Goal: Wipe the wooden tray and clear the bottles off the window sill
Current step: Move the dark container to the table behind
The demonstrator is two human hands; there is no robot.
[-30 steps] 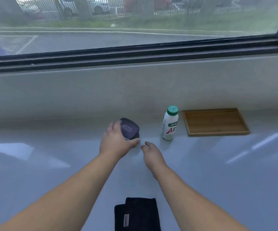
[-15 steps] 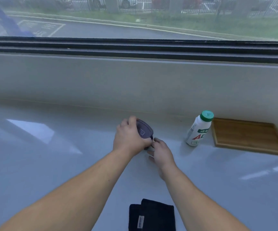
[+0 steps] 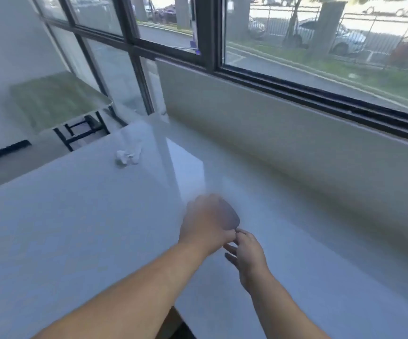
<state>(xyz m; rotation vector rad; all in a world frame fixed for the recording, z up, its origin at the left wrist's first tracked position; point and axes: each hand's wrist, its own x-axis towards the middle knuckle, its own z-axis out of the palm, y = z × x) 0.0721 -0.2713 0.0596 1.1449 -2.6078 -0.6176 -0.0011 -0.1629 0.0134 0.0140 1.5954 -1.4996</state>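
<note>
My left hand (image 3: 205, 223) is closed around a dark purple-capped bottle (image 3: 229, 216), which shows only as a blurred dark shape past my knuckles. It is held above the white window sill (image 3: 295, 241). My right hand (image 3: 247, 253) is just to the right of it, fingers loosely spread, fingertips touching the left hand near the bottle's base. The wooden tray, the green-capped bottle and the dark cloth are out of view.
A white table top (image 3: 63, 228) adjoins the sill on the left, with crumpled white paper (image 3: 127, 156) on it. Beyond it stands a green-topped table (image 3: 56, 101) with black legs. Window frames (image 3: 210, 33) rise behind the sill.
The view has swung left, so the tray, the green-capped bottle and the cloth have left the frame. My left hand has carried the dark bottle leftward, and my right hand has loosened beside it.
</note>
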